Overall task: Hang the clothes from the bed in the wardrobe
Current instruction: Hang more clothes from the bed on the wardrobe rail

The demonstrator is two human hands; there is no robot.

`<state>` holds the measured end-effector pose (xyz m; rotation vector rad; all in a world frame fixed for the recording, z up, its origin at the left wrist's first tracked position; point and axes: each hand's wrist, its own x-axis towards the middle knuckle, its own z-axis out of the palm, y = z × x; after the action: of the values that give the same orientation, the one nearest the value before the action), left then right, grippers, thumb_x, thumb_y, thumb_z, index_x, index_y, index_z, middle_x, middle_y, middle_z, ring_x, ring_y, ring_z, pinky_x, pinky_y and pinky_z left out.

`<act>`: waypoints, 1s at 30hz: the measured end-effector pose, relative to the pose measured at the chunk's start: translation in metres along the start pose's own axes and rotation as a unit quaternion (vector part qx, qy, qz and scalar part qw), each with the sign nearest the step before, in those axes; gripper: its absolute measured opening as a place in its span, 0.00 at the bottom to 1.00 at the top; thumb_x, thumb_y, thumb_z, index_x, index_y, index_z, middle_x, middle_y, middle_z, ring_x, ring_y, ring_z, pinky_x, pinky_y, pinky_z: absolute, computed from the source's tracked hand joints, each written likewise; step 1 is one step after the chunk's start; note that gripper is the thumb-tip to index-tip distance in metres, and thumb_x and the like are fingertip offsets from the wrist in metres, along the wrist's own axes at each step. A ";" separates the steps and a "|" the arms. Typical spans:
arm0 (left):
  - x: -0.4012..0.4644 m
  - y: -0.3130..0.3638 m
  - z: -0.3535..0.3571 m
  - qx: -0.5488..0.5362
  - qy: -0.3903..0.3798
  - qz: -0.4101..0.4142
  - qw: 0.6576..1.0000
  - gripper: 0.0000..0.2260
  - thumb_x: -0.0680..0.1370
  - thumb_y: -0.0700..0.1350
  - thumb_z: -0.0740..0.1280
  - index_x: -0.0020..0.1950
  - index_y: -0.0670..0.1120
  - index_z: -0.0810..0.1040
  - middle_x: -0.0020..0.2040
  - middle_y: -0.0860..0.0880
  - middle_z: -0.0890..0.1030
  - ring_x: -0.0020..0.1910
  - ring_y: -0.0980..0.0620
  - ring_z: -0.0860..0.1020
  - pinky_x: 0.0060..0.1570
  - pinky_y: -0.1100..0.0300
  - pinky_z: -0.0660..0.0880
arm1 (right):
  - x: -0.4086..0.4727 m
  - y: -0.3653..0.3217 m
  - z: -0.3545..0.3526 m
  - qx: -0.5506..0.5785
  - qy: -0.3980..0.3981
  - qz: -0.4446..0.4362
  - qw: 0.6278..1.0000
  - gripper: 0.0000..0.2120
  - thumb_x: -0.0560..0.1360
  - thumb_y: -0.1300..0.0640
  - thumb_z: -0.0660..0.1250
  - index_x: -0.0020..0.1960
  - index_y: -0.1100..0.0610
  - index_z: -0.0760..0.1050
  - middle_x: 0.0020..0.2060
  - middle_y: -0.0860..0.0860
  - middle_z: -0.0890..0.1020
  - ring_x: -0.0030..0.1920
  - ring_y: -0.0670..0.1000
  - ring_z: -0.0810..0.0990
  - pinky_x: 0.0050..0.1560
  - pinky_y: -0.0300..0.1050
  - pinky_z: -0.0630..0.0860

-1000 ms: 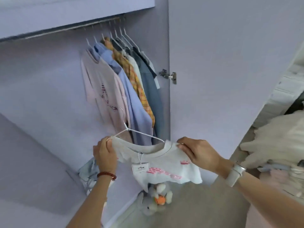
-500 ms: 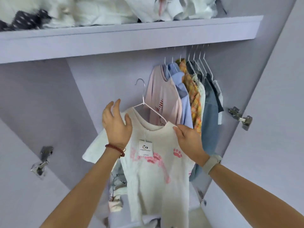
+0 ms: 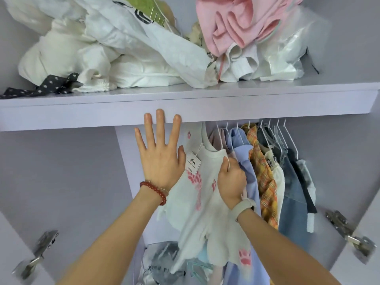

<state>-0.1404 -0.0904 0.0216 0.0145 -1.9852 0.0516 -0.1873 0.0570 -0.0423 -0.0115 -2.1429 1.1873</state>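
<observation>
My left hand [image 3: 162, 161] at frame centre, fingers [image 3: 160, 128] spread wide and straight, holding nothing, tips in front of shelf edge [image 3: 205, 112]. My right hand [image 3: 231, 182] just right of it, fingers curled, pinching white shirt [image 3: 205, 212] at shoulder. Shirt with pink paw prints hangs under shelf, leftmost in row, touching hanging clothes [image 3: 267, 171] on its right. Paper tag [image 3: 193, 163] dangles from collar. Bundled laundry [image 3: 123, 48] piled on shelf, upper frame.

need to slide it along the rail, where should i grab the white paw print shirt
Grip the white paw-print shirt at its shoulder by the collar, from the front, where the right hand pinches it now; the hanger stiffens that part, while the lower cloth hangs loose.
</observation>
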 end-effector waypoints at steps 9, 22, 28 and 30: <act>0.000 -0.001 0.005 0.013 0.007 -0.006 1.000 0.37 0.70 0.46 0.68 0.74 0.50 0.54 0.74 0.43 0.52 0.72 0.40 0.48 0.65 0.31 0.51 | 0.004 0.032 0.006 -0.055 -0.057 -0.005 0.997 0.16 0.79 0.58 0.53 0.65 0.60 0.69 0.57 0.56 0.77 0.57 0.57 0.75 0.46 0.44 0.70; -0.113 0.044 0.004 -0.185 -0.196 0.001 0.963 0.26 0.71 0.45 0.62 0.69 0.44 0.69 0.71 0.38 0.65 0.69 0.37 0.64 0.63 0.35 0.61 | -0.097 0.055 -0.097 -0.176 -0.064 -0.117 0.975 0.18 0.73 0.62 0.59 0.61 0.65 0.73 0.58 0.61 0.77 0.58 0.63 0.75 0.58 0.60 0.72; -0.227 0.078 -0.016 -0.269 -0.343 0.104 0.894 0.23 0.65 0.40 0.75 0.59 0.42 0.78 0.60 0.40 0.77 0.60 0.39 0.75 0.57 0.34 0.66 | -0.234 0.095 -0.172 -0.326 -0.071 0.076 0.940 0.19 0.75 0.61 0.59 0.65 0.61 0.70 0.65 0.58 0.72 0.67 0.61 0.67 0.67 0.60 0.60; -0.266 0.094 -0.034 -0.306 -0.395 0.149 0.853 0.21 0.64 0.39 0.76 0.56 0.40 0.79 0.58 0.39 0.79 0.58 0.39 0.77 0.56 0.33 0.67 | -0.289 0.104 -0.197 -0.359 -0.082 0.165 0.915 0.20 0.78 0.58 0.56 0.69 0.57 0.65 0.70 0.53 0.66 0.72 0.55 0.59 0.71 0.53 0.50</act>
<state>-0.0053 0.0012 -0.2107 -0.8062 -2.7187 -0.4585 0.1143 0.1742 -0.2110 -0.6383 -2.6873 0.5073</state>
